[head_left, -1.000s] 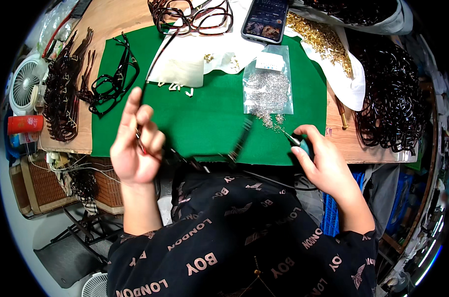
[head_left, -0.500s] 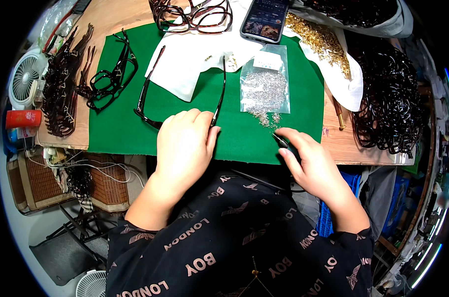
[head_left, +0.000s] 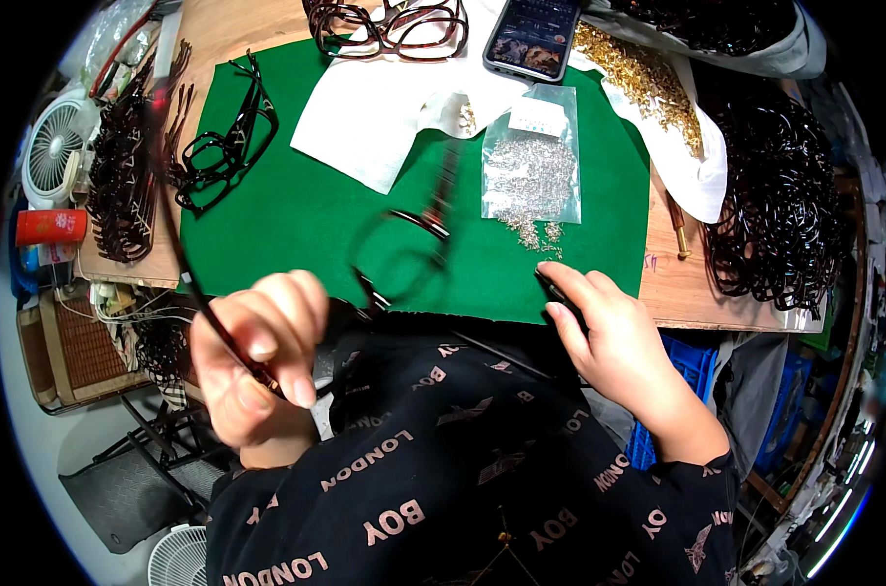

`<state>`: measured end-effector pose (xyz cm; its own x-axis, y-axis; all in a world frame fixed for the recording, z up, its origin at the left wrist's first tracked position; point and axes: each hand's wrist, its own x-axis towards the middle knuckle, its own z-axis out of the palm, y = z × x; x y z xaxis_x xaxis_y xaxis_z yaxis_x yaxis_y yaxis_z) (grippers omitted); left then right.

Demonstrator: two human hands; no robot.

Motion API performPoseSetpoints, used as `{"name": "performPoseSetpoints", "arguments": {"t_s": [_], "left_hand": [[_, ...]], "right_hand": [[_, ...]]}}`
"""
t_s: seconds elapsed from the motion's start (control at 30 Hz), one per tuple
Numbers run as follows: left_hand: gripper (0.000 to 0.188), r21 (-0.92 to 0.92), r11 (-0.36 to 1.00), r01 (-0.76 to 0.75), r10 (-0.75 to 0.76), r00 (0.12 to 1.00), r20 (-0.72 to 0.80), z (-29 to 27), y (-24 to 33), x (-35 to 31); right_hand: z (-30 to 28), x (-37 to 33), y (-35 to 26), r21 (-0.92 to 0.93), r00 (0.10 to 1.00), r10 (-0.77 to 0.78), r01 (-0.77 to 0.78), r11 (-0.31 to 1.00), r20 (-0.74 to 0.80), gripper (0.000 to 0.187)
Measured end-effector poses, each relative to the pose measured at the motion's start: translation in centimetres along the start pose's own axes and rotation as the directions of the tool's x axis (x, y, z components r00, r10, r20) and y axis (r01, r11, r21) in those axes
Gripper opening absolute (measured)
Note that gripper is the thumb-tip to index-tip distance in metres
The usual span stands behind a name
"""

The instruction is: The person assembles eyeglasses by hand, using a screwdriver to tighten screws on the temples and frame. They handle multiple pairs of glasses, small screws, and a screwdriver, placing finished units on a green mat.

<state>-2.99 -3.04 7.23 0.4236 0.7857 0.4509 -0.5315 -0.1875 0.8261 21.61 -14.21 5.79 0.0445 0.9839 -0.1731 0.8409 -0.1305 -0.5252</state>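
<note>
My left hand [head_left: 257, 361], raised in front of the table's near edge, is closed on a dark eyeglass frame [head_left: 191, 278]. One temple sticks up to the left. The frame's front and other temple are smeared by motion over the green mat. At the mat's near edge on the right, my right hand [head_left: 614, 327] pinches a slim dark tool [head_left: 554, 288] whose kind I cannot make out. Just beyond its fingertips, tiny silvery parts [head_left: 529, 232] spill from a clear plastic bag [head_left: 533, 161].
On the green mat [head_left: 277, 225] lie a black eyeglass frame [head_left: 226, 146] and a white cloth [head_left: 355, 127]. Tortoiseshell frames [head_left: 394, 34] and a phone [head_left: 533, 39] sit at the back. Gold parts [head_left: 648, 83] and piled dark temples [head_left: 770, 205] lie right; a fan [head_left: 54, 151] stands left.
My left hand has lifted the eyeglass frame off the mat and swung it toward me and to the left, turning over. My right hand stays nearly in place with the tool.
</note>
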Motion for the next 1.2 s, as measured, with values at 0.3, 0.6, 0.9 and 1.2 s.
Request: {"name": "performPoseSetpoints", "arguments": {"t_s": [0.3,0.6,0.9,1.2], "left_hand": [[0.022,-0.831,0.358,0.425,-0.399,0.875,0.275,1.9,-6.5,-1.3],[0.028,-0.873,0.167,0.459,-0.423,0.833,0.357,2.5,-10.1,-1.9],[0.029,-0.869,0.085,0.487,-0.457,0.794,0.401,2.4,-11.2,-2.2],[0.029,-0.805,0.215,0.553,-0.62,0.714,0.325,2.2,-10.8,-2.6]], "right_hand": [[0.1,0.2,-0.1,-0.156,0.999,-0.035,0.038,0.987,0.021,0.03],[0.2,0.1,-0.5,-0.189,1.0,-0.012,0.014,0.982,0.011,0.03],[0.2,0.8,0.2,0.486,0.981,-0.149,0.07,0.871,0.126,0.031],[-0.2,3.1,-2.5,0.807,0.792,-0.202,-0.59,-0.014,0.576,0.036]]}}
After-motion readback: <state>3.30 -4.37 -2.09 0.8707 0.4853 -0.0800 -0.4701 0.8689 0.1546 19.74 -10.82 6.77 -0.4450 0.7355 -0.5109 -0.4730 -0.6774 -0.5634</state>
